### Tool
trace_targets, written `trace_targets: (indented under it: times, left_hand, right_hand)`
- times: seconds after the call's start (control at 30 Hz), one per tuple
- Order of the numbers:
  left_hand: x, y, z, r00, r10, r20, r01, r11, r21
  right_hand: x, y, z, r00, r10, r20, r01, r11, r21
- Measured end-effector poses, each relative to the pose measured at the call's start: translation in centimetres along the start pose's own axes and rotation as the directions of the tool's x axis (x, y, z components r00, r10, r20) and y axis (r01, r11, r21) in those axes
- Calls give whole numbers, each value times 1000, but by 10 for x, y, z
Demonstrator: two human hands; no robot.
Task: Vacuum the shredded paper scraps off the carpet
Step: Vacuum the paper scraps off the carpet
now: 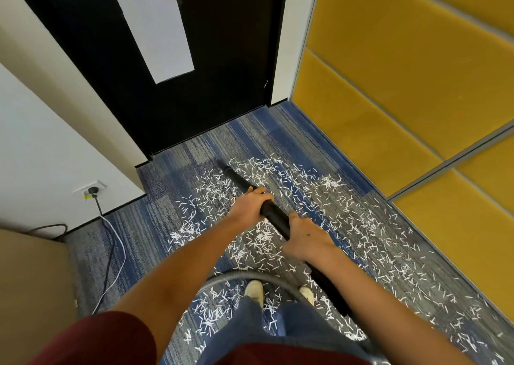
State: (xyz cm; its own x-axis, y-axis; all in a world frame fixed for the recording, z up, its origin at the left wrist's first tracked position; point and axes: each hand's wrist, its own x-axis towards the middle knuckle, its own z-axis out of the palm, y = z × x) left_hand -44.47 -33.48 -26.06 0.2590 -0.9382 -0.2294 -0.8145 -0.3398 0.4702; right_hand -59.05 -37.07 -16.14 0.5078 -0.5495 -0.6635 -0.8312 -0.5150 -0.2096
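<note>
White shredded paper scraps (347,220) lie scattered over the blue and grey carpet (155,225), from near the door down past my feet. A black vacuum wand (275,216) slants from lower right up to its tip (225,167) at the far edge of the scraps. My left hand (250,202) grips the wand further forward. My right hand (306,239) grips it closer to me. A grey ribbed hose (236,275) curves across in front of my shoes.
A black door (217,58) with a white panel stands ahead. Yellow padded wall panels (403,86) run along the right. At left, a wall socket (91,190) feeds black and white cables (116,253) down the carpet beside a brown surface (30,281).
</note>
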Motion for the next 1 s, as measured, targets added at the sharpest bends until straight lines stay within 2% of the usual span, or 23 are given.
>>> trace_targets:
  times: [0.33,0.6,0.8,1.0]
  left_hand:
    - [-8,5,-2,997,72,-11,-71,997,14]
    - [-24,-5,-5,1000,10,-23,-11,1000,-7]
    - [-36,1,10,999,4,-35,-2,999,49]
    - [-43,20,23,996,-88,7,87,995,55]
  right_hand:
    - [-8,-1,4,1000,2,0,-2,1000,21]
    - [-10,-8,7,998,-67,-13,67,998,-6]
    - [-21,5,15,992,-128,14,128,992,-19]
    - [-29,29,14,982,-181,50,181,983,-6]
